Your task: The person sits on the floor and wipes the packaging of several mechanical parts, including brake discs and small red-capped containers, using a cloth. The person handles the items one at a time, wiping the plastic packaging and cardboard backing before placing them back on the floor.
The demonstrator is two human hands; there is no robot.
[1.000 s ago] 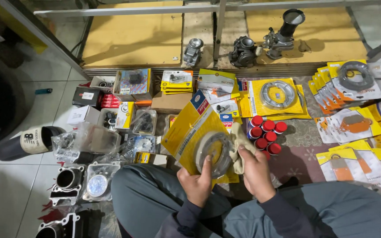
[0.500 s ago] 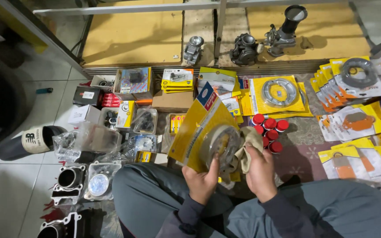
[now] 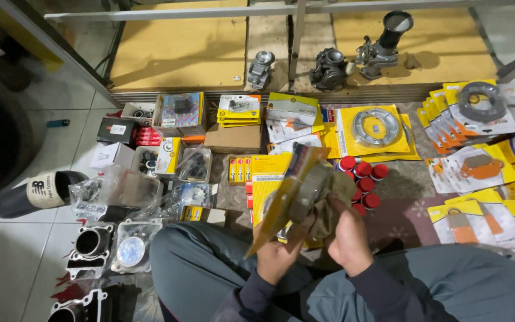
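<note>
My left hand (image 3: 279, 256) grips the lower edge of a yellow carded pack with a grey brake shoe (image 3: 296, 191) under clear plastic. The pack is turned edge-on toward me, tilted up to the right. My right hand (image 3: 348, 238) holds a beige cloth (image 3: 332, 206) pressed against the pack's right side. Both hands hover above my lap, over a stack of similar yellow packs (image 3: 266, 179) on the floor.
Red-capped small bottles (image 3: 365, 176) stand right of my hands. Yellow packs of brake parts (image 3: 374, 128) and pads (image 3: 478, 167) cover a patterned mat. Boxes (image 3: 180, 113), bagged parts and engine cylinders (image 3: 93, 244) lie left. Carburettors (image 3: 329, 68) sit on a wooden shelf behind.
The yellow pack has turned from face-up to edge-on in my left hand, uncovering the packs beneath. My right hand with the cloth stayed against it and shifted slightly.
</note>
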